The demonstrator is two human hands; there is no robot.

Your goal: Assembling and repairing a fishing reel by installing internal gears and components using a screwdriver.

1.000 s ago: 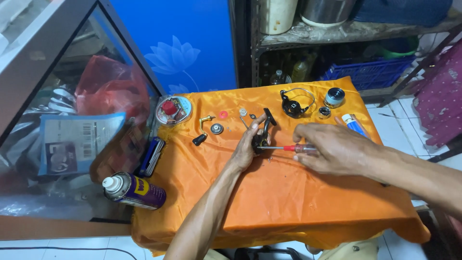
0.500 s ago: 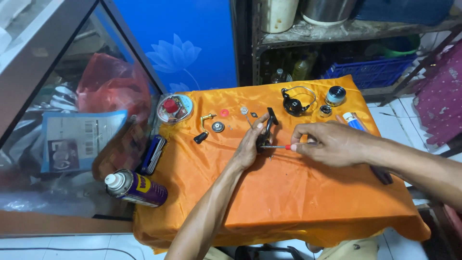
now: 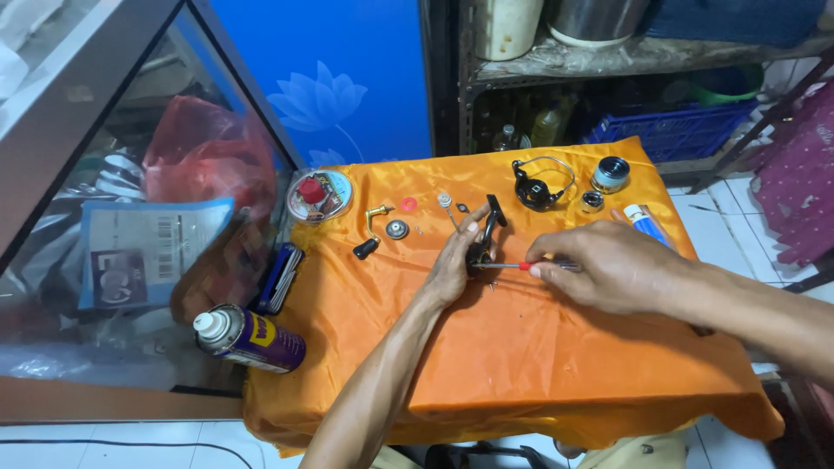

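My left hand pinches a small black reel body and holds it down on the orange cloth. My right hand grips a thin screwdriver with a red collar, its tip pressed against the black part from the right. Just beyond lie loose pieces: a gold crank handle with a black knob, a silver round gear, a small red washer and some tiny screws.
A black rotor with wire bail, a silver spool and a blue tube sit at the cloth's far right. A round grease tin, a blue case and a spray can lie left, by a glass cabinet.
Both hands stay on the black part and the screwdriver; the right hand has shifted slightly along the tool. The view has moved a little.
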